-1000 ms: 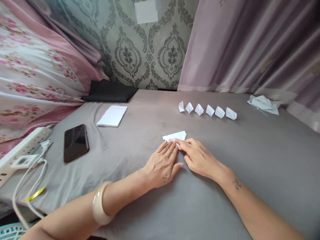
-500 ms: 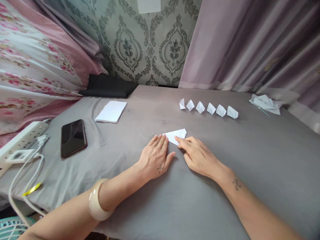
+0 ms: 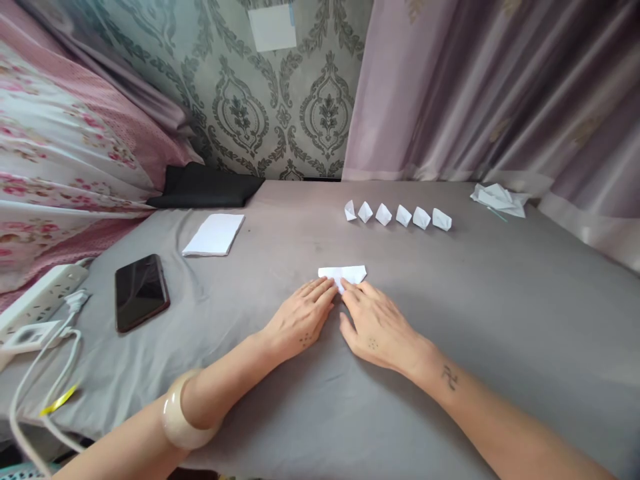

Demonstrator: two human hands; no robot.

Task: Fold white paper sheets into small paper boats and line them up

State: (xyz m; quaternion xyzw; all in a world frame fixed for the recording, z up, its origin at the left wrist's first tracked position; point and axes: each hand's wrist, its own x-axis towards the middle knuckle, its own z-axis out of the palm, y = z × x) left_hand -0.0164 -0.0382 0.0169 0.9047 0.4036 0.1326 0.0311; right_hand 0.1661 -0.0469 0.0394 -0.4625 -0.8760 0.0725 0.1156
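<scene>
A small folded white paper [image 3: 344, 273] lies flat on the grey cloth, its long straight edge facing away from me. My left hand [image 3: 303, 311] rests palm down with its fingers stretched out, the tips on the paper's near left part. From the other side my right hand [image 3: 376, 320] presses its fingertips on the paper's near middle and right, thumb apart from the fingers. The near part of the paper is hidden under the fingers. Beyond it stands a row of several folded paper pieces [image 3: 383, 215].
A stack of white paper sheets [image 3: 214, 235] lies at left, near a black phone [image 3: 142, 293] and a white power strip [image 3: 43, 297] with cables. A black cloth [image 3: 207, 186] sits at the back. Crumpled white paper [image 3: 500, 199] lies far right by the curtain [image 3: 440, 93].
The paper has turned so its far edge runs nearly level. My right hand has moved left, closer to my left hand. The whole view has shifted slightly.
</scene>
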